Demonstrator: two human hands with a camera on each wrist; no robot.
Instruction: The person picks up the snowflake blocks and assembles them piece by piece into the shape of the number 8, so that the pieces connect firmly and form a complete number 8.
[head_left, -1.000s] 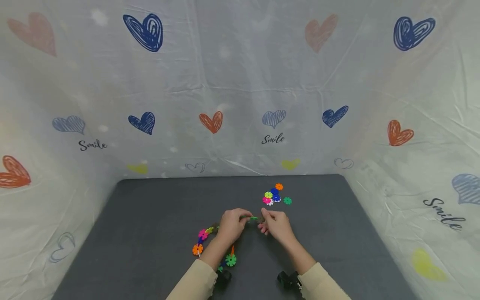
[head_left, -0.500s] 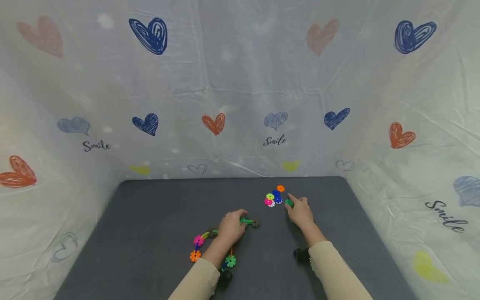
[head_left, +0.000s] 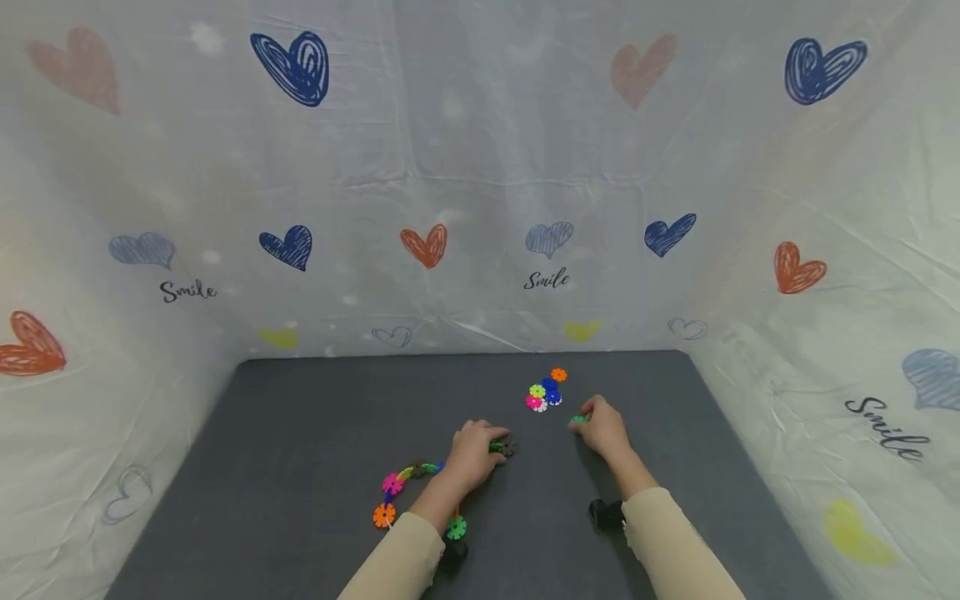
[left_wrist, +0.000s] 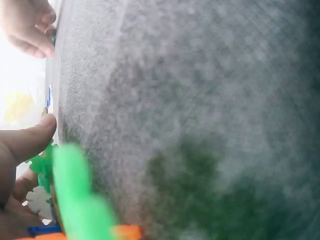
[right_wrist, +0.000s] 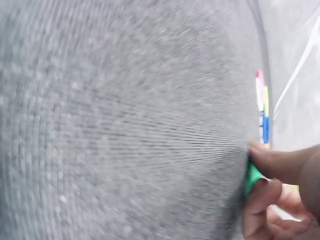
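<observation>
Several notched, flower-shaped plastic discs are joined into a curved chain (head_left: 392, 483) on the dark table. My left hand (head_left: 472, 457) holds the chain near its far end, where a green disc and a brown disc (head_left: 507, 448) stick out past the thumb. In the left wrist view the thumb (left_wrist: 35, 140) lies by green discs (left_wrist: 45, 162), with part of the chain blurred close to the camera. Farther right, my right hand (head_left: 604, 427) pinches a single green disc (head_left: 578, 420) low over the table. The right wrist view shows this green disc (right_wrist: 252, 176) between thumb and fingers.
Beyond the hands lies a small group of loose discs, among them a yellow-green disc (head_left: 537, 390), a pink disc (head_left: 533, 402) and an orange disc (head_left: 558, 375). A heart-printed cloth (head_left: 480, 167) hangs behind and beside the table (head_left: 300, 433).
My right hand has gone from beside the chain's end to the loose green disc, taken hold of it and drawn it slightly nearer. The left hand stays on the chain, which has shifted slightly.
</observation>
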